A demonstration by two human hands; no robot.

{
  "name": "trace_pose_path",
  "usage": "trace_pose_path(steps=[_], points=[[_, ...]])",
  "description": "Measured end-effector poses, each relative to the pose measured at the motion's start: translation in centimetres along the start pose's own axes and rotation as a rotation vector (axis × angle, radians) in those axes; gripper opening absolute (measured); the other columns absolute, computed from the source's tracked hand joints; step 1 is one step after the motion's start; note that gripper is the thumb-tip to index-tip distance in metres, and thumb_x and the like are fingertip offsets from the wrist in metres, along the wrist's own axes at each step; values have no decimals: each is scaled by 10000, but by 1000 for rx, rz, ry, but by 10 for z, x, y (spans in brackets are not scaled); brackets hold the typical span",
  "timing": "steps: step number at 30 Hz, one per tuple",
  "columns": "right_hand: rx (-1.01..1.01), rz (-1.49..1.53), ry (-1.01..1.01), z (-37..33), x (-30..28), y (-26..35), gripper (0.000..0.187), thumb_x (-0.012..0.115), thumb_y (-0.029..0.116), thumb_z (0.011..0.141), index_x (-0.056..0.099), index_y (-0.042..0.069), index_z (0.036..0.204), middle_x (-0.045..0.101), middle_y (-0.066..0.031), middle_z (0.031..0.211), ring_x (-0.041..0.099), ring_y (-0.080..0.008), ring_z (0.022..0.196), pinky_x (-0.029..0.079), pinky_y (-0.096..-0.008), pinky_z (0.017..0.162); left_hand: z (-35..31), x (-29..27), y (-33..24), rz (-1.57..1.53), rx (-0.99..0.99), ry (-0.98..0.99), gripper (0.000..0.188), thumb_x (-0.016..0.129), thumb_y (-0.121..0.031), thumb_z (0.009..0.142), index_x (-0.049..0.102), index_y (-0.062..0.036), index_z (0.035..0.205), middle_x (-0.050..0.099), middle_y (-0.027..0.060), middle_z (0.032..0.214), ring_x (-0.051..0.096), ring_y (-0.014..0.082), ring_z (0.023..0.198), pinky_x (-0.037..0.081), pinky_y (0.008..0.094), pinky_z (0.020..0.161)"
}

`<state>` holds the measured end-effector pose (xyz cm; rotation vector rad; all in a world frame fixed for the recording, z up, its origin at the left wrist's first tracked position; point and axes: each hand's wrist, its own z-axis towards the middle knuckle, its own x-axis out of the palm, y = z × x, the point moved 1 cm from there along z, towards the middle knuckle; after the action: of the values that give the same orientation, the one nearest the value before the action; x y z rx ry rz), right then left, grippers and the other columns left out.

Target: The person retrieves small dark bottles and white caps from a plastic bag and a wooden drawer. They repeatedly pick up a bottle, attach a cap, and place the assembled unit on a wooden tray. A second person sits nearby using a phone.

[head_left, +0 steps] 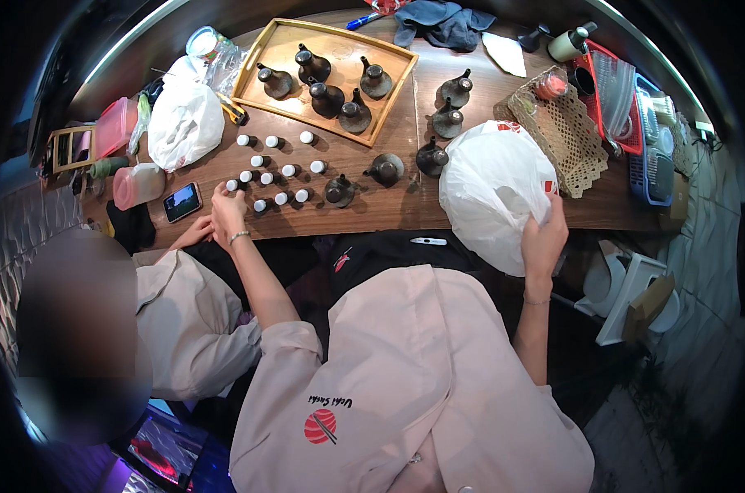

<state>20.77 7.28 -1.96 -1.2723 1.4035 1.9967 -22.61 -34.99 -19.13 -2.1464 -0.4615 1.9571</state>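
Note:
Fingers of my left hand (228, 215) close on a small white-capped bottle (232, 186) at the left edge of a group of such dark bottles (267, 178) standing on the table. My right hand (545, 238) grips the right side of a bulky white plastic bag (492, 185) that overhangs the table's front edge; what is inside cannot be made out. Between my hands stand dark round jugs (339, 191) with narrow necks, and another dark jug (431, 156) is right beside the bag. Several more jugs (327, 99) stand in a wooden tray (262, 51) farther back.
At my left sits a co-worker, whose hand (193, 232) rests near mine. A phone (183, 202), a second white bag (183, 123) and pink-lidded containers (138, 186) lie to the left. On the right are a woven basket (582, 152), a red basket (631, 140) and a blue basket (639, 177).

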Motion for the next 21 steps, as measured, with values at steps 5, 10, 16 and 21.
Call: trace_pose_path(steps=[5,10,16,21], points=[[228,154,68,12,-33,14,355,622,104,942,597,-43,1264,711,-262,1168,711,-330,1106,511,-390,959,-58,-82,-66,111,156,-157,491,806,-179,845,680,-1,1285,742,167,1190,739,309,1011,564,422,905],[270,310,191,24,-33,5,412,604,256,1049,585,-43,1332,717,-199,1227,678,-258,1141,493,-369,998,-174,-127,-237,-581,371,307,438,786,-224,920,685,-40,1303,754,116,1103,699,138,866,559,326,783],[340,743,650,26,-60,19,543,785,207,963,557,-36,1391,710,-122,1220,672,-141,1077,549,-305,901,-285,-67,-336,-828,1401,700,530,803,-278,892,645,-13,1323,675,168,1255,637,341,1191,471,436,1072],[359,708,529,12,-98,0,763,870,160,860,470,-39,1480,646,-121,1338,640,-161,1161,522,-324,996,-284,-54,-357,-405,1462,843,366,699,-145,887,658,3,1219,651,149,1123,624,317,1131,507,444,984]])
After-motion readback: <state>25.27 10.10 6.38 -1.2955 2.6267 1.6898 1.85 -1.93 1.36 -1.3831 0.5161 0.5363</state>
